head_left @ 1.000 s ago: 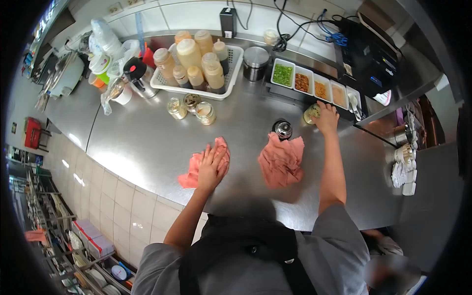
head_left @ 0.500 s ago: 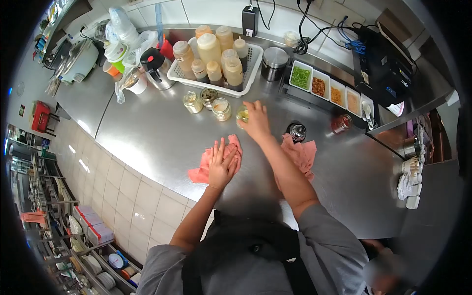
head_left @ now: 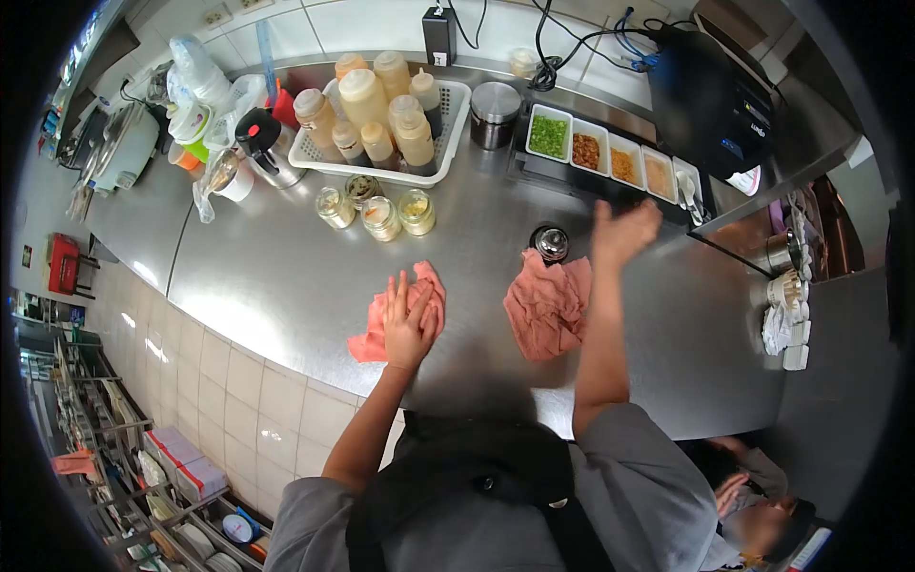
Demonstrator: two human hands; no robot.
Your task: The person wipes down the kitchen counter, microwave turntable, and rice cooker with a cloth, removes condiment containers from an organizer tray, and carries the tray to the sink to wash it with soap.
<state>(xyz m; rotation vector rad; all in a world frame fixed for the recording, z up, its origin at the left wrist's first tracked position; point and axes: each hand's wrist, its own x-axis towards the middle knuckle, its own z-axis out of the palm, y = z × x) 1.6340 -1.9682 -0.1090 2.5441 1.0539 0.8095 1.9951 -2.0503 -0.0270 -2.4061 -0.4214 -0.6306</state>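
My left hand lies flat, fingers spread, on a pink cloth. Over the counter's right side is my right hand, slightly blurred, its thumb apart from the fingers and no held object visible. It is just below the topping tray, which holds white containers of green, brown and orange bits. A second pink cloth lies crumpled left of my right forearm, touching a shiny round-topped black object. Small glass jars stand grouped at centre left, among them one with yellowish contents.
A white basket of squeeze bottles stands at the back, beside a steel canister and a thermos. A black machine is at the back right. Another person is at the lower right.
The jar that my right hand held is now beside the other jars. My right hand has let go and moved right. My left hand still rests on the cloth.
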